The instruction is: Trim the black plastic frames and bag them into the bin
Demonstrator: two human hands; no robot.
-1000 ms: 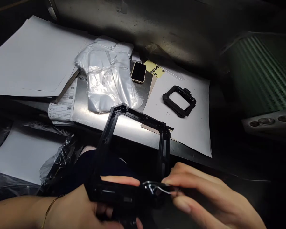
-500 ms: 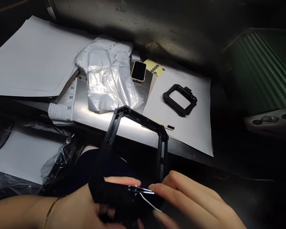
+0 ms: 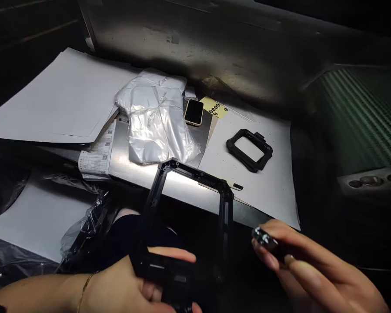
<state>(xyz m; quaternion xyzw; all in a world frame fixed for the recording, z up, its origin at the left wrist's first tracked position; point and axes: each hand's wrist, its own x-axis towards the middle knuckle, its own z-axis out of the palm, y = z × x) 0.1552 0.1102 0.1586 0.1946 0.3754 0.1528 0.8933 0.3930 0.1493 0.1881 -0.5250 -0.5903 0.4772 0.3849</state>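
1. The left hand [image 3: 133,287] grips the near bar of a large black frame [image 3: 188,217], thumb laid along the top of the bar and fingers curled beneath it.
2. The large black frame stands tilted, its far edge raised toward 12 o'clock and overlapping the front edge of the metal table [image 3: 182,182] in this view.
3. The right hand [image 3: 312,269] sits at 3 o'clock of the frame, apart from it. Its fingertips pinch a small shiny piece [image 3: 263,237]; the piece is too small and dark to identify, possibly crumpled film.
4. A small black frame [image 3: 249,149] lies flat on a white sheet [image 3: 267,191] at 1 o'clock of the held frame, well apart from both hands.
5. A bundle of clear plastic bags [image 3: 156,121] lies on the table at 11 o'clock, with a phone [image 3: 194,111] just beside it, screen up.
6. A yellow label strip [image 3: 215,107] lies just beyond the phone.
7. White paper sheets [image 3: 58,104] cover the table at 10 o'clock; a printed slip [image 3: 95,156] shows beneath their near edge.
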